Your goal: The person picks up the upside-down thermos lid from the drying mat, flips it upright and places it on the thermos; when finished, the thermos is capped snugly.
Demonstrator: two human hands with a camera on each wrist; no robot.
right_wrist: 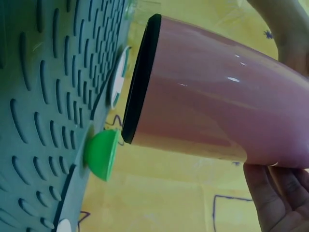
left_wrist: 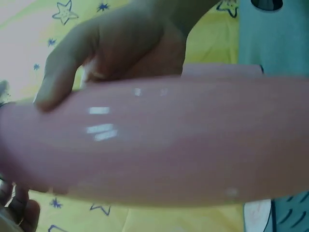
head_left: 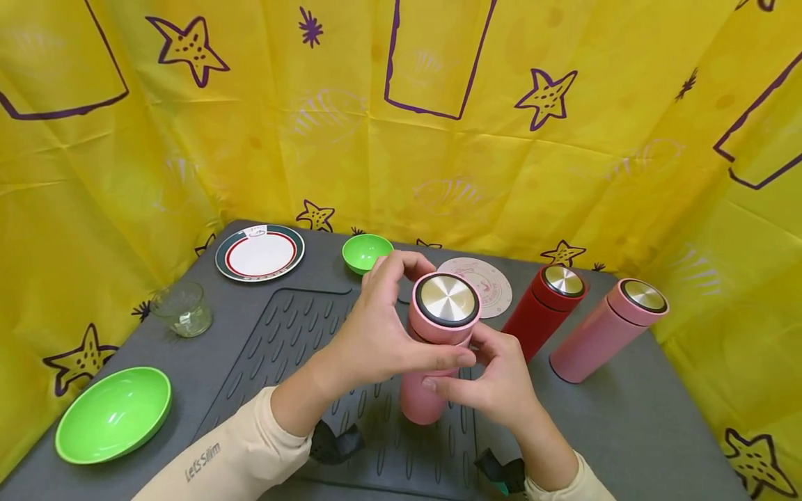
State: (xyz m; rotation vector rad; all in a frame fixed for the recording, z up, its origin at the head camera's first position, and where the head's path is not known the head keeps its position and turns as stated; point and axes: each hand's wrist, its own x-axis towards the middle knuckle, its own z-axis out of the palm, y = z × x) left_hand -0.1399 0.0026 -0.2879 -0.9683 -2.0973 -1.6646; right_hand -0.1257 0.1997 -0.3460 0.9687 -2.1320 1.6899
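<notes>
The held flask [head_left: 432, 348] is pale pink with a silver lid top ringed in black. A red flask [head_left: 539, 313] and another pink flask [head_left: 595, 334] stand on the grey desk [head_left: 626, 424]. Two bowls [head_left: 114, 415] are bright green. The plate [head_left: 260, 252] is white with red and dark green rings. The yellow backdrop [head_left: 564, 153] carries purple stars.

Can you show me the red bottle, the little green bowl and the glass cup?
red bottle [head_left: 537, 316]: head view, on its side wall.
little green bowl [head_left: 366, 252]: head view, inside.
glass cup [head_left: 183, 309]: head view, on its wall.
</notes>
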